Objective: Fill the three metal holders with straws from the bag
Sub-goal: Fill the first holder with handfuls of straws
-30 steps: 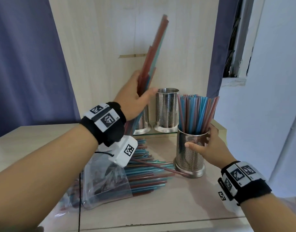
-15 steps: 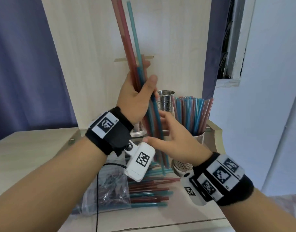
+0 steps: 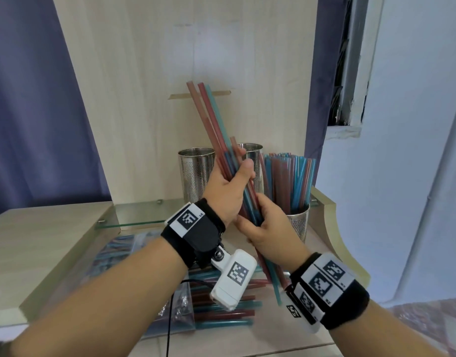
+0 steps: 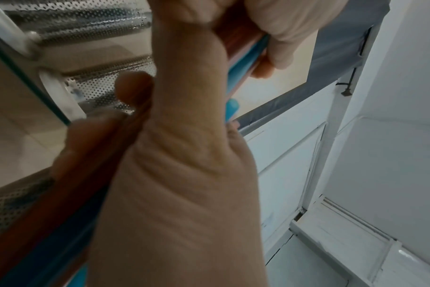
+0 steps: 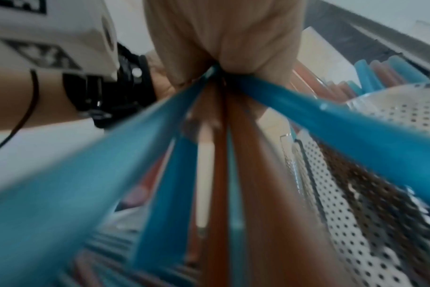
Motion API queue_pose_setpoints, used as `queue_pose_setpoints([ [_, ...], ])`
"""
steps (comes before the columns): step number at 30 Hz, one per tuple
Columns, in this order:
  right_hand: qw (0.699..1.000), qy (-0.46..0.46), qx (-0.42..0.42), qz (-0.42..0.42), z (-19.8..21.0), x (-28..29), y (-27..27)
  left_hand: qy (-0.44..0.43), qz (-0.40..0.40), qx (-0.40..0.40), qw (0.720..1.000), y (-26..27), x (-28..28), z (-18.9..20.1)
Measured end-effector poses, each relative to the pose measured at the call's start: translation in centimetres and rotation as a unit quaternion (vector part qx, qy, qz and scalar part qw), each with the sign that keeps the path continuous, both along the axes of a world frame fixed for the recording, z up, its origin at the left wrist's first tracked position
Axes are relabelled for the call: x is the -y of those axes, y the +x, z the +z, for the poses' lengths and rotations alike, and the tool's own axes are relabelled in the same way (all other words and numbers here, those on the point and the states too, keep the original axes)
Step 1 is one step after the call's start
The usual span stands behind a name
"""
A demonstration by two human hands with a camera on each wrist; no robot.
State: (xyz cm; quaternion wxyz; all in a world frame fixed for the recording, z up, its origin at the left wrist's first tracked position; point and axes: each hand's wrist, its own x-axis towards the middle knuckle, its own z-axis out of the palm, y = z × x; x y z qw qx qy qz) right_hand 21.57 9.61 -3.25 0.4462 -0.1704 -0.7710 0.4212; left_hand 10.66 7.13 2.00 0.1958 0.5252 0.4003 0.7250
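A bundle of red and blue straws point(image 3: 209, 117) stands almost upright, tilted left at the top. My left hand point(image 3: 230, 186) grips its middle, and my right hand point(image 3: 263, 222) grips it just below. The wrist views show the same straws point(image 4: 241, 64) point(image 5: 216, 155) pinched between curled fingers. Two empty perforated metal holders point(image 3: 196, 171) point(image 3: 254, 155) stand on a glass shelf point(image 3: 139, 215) behind my hands. A third holder point(image 3: 297, 222), packed with straws, stands to the right on the lower surface. The clear bag point(image 3: 180, 305) with more straws lies below my left wrist.
A wooden back panel point(image 3: 170, 73) rises behind the holders. A raised wooden ledge point(image 3: 41, 243) runs along the left, and a curved wooden edge point(image 3: 332, 228) bounds the right. Loose straws point(image 3: 221, 315) spill from the bag onto the lower surface.
My right hand left the full holder and closed round the bundle under my left hand. The bundle swung upright, then came lower and towards the holders.
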Motion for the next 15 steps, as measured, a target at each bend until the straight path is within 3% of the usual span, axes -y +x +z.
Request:
queue_pose_setpoints([
  [5,0.998,0.018,-0.010,-0.062,-0.8,-0.5,-0.3,-0.045,-0.046,-0.040,0.997,-0.1,-0.1,0.6],
  [9,0.998,0.029,0.000,-0.064,-0.5,-1.0,0.3,-0.111,-0.002,-0.190,0.975,-1.4,1.2,4.3],
  [12,0.998,0.037,0.012,-0.057,-0.4,-0.9,0.7,-0.047,0.117,-0.235,0.964,-2.3,2.3,8.7],
  [15,0.998,0.042,0.013,-0.054,-0.4,-0.7,0.8,0.023,0.154,-0.283,0.946,-3.1,2.7,12.8],
])
